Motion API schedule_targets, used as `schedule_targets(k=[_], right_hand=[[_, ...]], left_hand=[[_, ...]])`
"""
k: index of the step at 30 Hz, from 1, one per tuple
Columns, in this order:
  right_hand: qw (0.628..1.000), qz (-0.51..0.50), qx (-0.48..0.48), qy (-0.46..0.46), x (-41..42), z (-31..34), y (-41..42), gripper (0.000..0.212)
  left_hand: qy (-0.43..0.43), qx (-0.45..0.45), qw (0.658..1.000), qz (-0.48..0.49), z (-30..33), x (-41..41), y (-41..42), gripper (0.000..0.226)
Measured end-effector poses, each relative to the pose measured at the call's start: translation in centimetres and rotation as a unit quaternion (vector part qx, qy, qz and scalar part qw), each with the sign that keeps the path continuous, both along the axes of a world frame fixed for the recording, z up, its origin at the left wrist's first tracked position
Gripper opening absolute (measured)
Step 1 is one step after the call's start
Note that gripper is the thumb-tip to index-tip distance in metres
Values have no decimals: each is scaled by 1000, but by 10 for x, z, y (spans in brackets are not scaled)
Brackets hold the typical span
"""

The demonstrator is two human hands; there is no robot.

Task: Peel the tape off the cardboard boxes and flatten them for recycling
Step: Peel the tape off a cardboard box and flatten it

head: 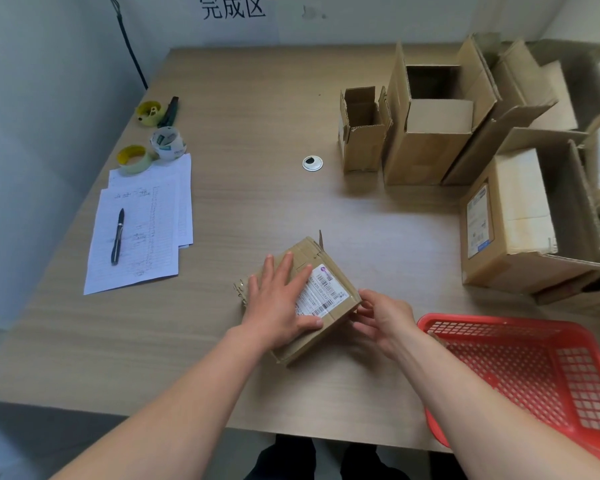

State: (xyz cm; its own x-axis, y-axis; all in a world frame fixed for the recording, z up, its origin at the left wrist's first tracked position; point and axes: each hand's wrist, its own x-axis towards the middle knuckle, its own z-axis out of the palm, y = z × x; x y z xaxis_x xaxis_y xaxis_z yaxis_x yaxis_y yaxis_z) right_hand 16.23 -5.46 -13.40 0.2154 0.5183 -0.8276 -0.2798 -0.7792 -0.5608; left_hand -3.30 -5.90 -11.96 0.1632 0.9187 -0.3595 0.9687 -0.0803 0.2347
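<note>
1. While my left hand [280,299] lies flat, fingers straight, on top of the small cardboard box [303,299], it presses it down near the front edge of the worktop [243,188], about midway along.
2. My right hand [381,318] sits at the box's right corner, fingers curled, pinching at the edge there; can't tell if it's tape or cardboard between the fingertips.
3. The box is partly squashed, tilted askew to the worktop edges, white shipping label [323,292] with barcodes facing up, partly under my left fingers.
4. A red plastic basket [520,372] sits at the front right corner, hanging a bit over the front edge, just right of my right hand.
5. Along the right edge: a bigger box with a blue-and-white label [513,223], lying with flaps open.
6. Toward the back right corner: a narrow open box [361,133] standing upright, a taller open box [430,123] touching its right side, more opened boxes [534,84] packed behind those.
7. Round metal cable grommet [312,163] in the worktop, just left of the narrow box.
8. Left edge: handwritten sheets of paper [146,223] with a black pen [118,236] lying on them.
9. Behind the paper: two yellow tape rolls [132,160], a clear tape roll [168,143] between them, and a dark tool [170,109] beside the far roll, too blurred to name.
10. A paper sign [234,8] with printed characters hangs on the back wall.
</note>
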Motion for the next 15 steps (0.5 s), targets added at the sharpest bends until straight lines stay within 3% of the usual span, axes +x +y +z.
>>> schedule_targets(k=[3,6,10,12,15], right_hand=[[1000,-2,-4,16,-4,2,4,5],[999,28,29,-2,-12,10,10,16],[969,95,220,-62,-26,32,28,31],[943,124,295,-95,-30,44,36,24],[903,167,368,-145,-30,51,41,22]], left_hand=[[16,30,999,-20,7,-3,-1,114],[38,74,995,-56,17,-7,2,123],[51,237,966,-95,40,-9,17,130],[45,319,943,-77,57,-8,26,110],[44,394,916,-58,73,-9,30,50]])
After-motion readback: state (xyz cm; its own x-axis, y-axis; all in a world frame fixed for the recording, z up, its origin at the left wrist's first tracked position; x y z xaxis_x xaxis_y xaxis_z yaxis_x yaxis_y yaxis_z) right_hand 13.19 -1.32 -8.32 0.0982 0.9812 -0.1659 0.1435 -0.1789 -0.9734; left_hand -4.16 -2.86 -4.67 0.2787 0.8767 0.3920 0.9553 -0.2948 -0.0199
